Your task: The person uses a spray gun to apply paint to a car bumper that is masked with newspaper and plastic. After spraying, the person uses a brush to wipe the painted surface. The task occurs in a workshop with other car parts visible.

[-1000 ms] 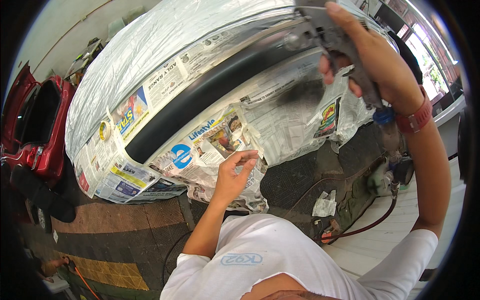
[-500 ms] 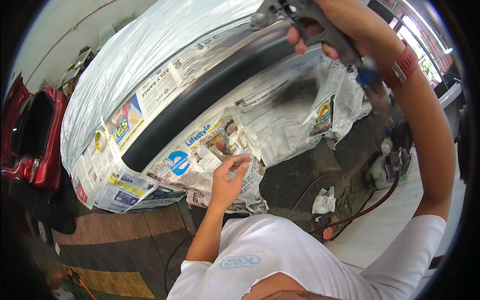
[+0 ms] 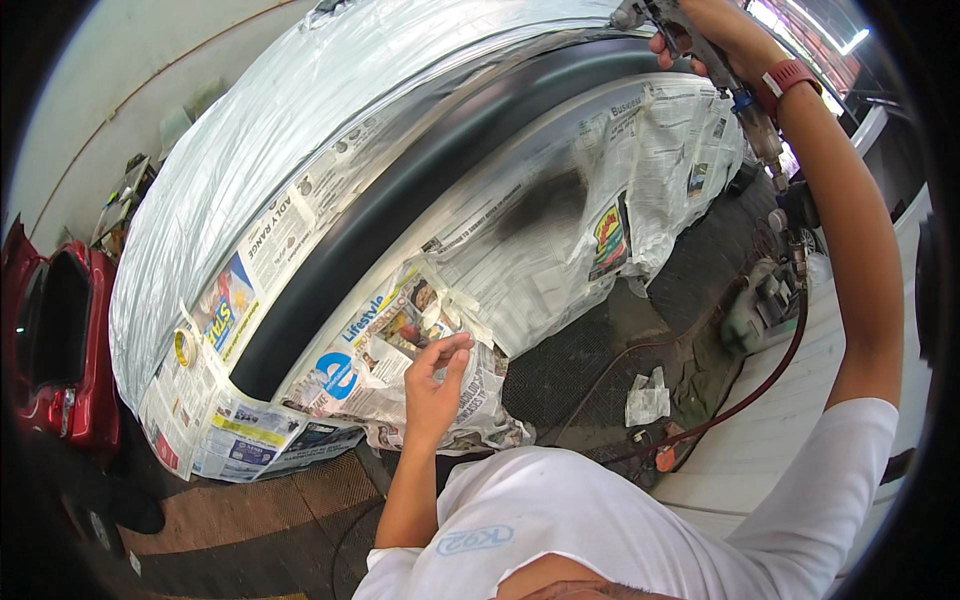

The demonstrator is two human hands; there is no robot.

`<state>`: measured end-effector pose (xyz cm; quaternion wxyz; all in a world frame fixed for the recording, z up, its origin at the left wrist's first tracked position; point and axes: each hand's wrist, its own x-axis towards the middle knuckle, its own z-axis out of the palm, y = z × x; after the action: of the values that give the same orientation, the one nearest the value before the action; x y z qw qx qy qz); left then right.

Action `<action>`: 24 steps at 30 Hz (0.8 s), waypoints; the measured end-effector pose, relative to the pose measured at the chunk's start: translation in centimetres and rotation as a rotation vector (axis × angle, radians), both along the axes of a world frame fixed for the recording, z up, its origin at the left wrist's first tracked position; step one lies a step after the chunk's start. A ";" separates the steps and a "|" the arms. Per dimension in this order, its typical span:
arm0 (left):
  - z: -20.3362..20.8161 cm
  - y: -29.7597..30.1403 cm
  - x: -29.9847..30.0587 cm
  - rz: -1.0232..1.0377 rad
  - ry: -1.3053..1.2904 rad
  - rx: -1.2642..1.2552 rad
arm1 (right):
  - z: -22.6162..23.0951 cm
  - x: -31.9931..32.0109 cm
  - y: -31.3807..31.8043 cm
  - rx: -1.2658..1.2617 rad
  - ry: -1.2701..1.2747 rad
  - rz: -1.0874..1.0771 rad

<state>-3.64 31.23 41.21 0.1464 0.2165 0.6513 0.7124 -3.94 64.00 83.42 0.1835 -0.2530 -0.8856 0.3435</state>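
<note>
High at the upper right, my right hand (image 3: 728, 32) is wrapped round the handle of a grey metal spray gun (image 3: 706, 55). A blue fitting and a hose hang from the handle's lower end. The gun's head is over the far end of a curved black car panel (image 3: 340, 235), apart from it as far as I can tell. Newspaper masking (image 3: 520, 290) lines both sides of this panel, with a dark smudge of overspray on the near side. My left hand (image 3: 436, 385) hovers before the newspaper, empty, its fingers loosely bent and thumb apart.
Silvery plastic sheeting (image 3: 250, 130) covers the car beyond the panel. A tape roll (image 3: 185, 348) rests on the left newspaper. A dark red hose (image 3: 790, 365) curves down at the right, near crumpled paper (image 3: 648, 398) on the floor. A red car part (image 3: 85, 350) stands far left.
My right hand has moved the spray gun farther away along the panel, and the view has shifted. The left hand keeps nearly the same loose pose.
</note>
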 end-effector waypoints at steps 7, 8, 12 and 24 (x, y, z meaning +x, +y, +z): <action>-0.1 0.7 0.2 -0.010 -0.013 0.009 | 0.5 3.1 5.5 0.161 0.146 -0.109; -0.1 0.8 0.3 -0.012 -0.016 0.004 | 0.3 3.6 5.4 0.120 0.172 -0.058; 0.4 1.1 0.1 -0.001 -0.007 -0.043 | 0.0 5.7 -0.2 -0.042 0.091 0.054; 0.8 3.7 1.6 -0.038 -0.003 -0.031 | -0.4 4.1 -4.8 -0.175 -0.040 0.364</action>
<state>-2.08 34.88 42.04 0.1640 0.2256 0.6578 0.6997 0.19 59.15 83.00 0.0782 -0.1106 -0.8869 0.4417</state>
